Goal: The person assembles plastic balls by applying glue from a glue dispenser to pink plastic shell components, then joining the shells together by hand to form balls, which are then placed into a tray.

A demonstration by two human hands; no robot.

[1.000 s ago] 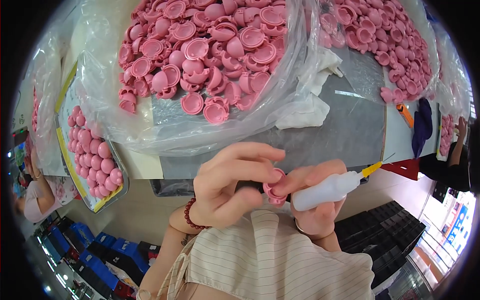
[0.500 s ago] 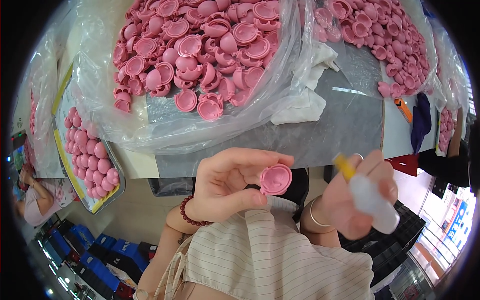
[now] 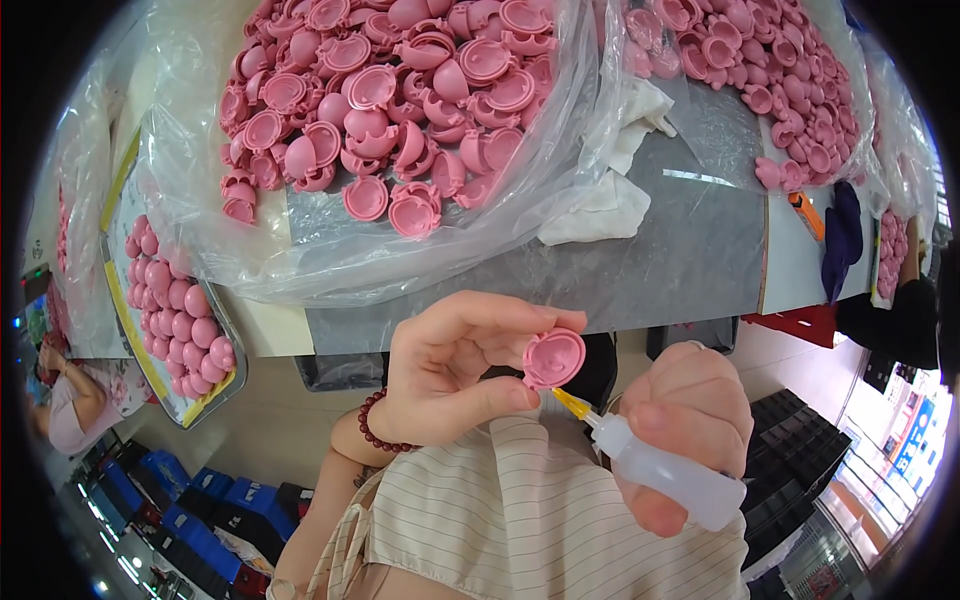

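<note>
Between thumb and fingers, my left hand (image 3: 445, 365) pinches a small pink plastic half shell (image 3: 554, 358), its hollow side facing up toward me. My right hand (image 3: 690, 425) is wrapped round a translucent white squeeze bottle (image 3: 675, 480) with a yellow tapered nozzle (image 3: 571, 403). The nozzle's tip is at the lower edge of the shell; whether it touches cannot be made out. Beyond my hands, a large heap of loose pink shells (image 3: 372, 88) lies on clear plastic sheeting (image 3: 400, 268).
At left stands a tray (image 3: 240, 362) of closed pink balls (image 3: 182, 325). A second heap of pink pieces (image 3: 790, 90) lies at far right, near an orange-handled cutter (image 3: 806, 215) and a dark purple cloth (image 3: 842, 245). White tissue (image 3: 605, 210) rests on the grey table (image 3: 690, 245). Another person's arm (image 3: 80, 385) shows at far left.
My right hand has swung left and turned the bottle, bringing its yellow nozzle down to the shell's lower edge. My left hand still holds the shell in nearly the same place.
</note>
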